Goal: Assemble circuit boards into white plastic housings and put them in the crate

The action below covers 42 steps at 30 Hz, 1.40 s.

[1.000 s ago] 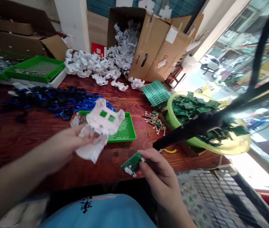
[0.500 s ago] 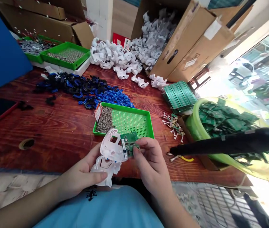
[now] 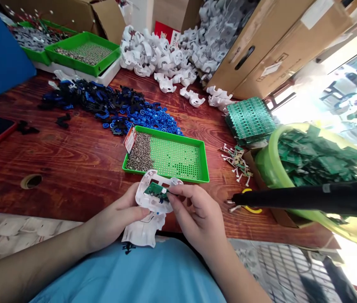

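Note:
My left hand grips a white plastic shell close to my body, its thumb lying across the near edge. A second white shell piece hangs below it, over my blue shirt. Between thumb and forefinger of my right hand is the edge of a small green circuit board. The board lies tilted within the hollow of the upper shell. How far it is seated I cannot tell. Just beyond the shell is a green tray with small metal screws at its left end.
Blue and black plastic parts are heaped behind the tray. White shells pile up by a cardboard box. At right stand stacked green board panels, a yellow-green tub of circuit boards and a black bar jutting inward.
My right hand has brought the circuit board left and turned it flatter, from the shell's right edge into its hollow. My left hand has tilted the shell. The camera view has shifted slightly.

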Tool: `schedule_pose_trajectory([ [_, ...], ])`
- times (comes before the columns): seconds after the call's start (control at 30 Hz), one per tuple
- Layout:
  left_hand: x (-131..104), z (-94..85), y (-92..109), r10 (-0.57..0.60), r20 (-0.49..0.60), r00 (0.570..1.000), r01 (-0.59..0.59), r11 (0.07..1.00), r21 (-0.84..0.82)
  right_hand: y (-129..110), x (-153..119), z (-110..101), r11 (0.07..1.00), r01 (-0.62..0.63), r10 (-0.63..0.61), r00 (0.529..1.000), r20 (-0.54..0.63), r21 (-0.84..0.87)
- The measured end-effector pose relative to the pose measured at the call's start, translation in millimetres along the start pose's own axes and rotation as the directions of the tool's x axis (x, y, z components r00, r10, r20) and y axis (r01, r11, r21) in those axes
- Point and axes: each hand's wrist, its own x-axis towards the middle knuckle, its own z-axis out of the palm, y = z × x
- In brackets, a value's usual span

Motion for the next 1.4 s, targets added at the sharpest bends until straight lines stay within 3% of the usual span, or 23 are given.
schedule_pose_trajectory([
  [0.13,1.1,9.3,8.8,0.021,-0.037,0.999,-0.019,0.998,0.061,1.3,2.2,3.4,0.994,0.054,-0.054,0.999,-0.001,-0.099],
  [0.37,-2.7,10.7,8.5,-0.021,0.020,1.000,0.019,0.992,0.125,-0.5,4.8,11.9,0.943,-0.014,-0.029,0.992,-0.123,-0.333],
  [0.47,-4.2,7.9,5.2,-0.037,0.056,0.998,0.032,0.996,0.089,0.5,5.8,14.5,0.946,-0.054,0.015,0.992,-0.124,-0.320],
  [0.63,-0.7,7.7,3.7,-0.083,0.028,0.996,0.083,0.996,0.015,-0.1,5.3,16.4,0.957,-0.134,0.104,0.986,-0.126,-0.257],
  [0.93,0.0,5.1,-2.7,0.096,-0.015,0.995,-0.091,0.977,0.194,-1.8,3.4,15.9,0.965,-0.260,0.258,0.964,-0.067,-0.023],
  [1.07,-2.0,5.5,-5.6,0.118,0.015,0.993,-0.118,0.967,0.228,-0.1,4.2,23.8,0.965,-0.262,0.262,0.964,-0.048,0.004],
  [1.4,-6.5,4.4,-6.7,0.121,0.018,0.992,-0.122,0.960,0.253,-4.8,3.2,31.4,0.966,-0.195,0.176,0.977,-0.121,-0.169],
])
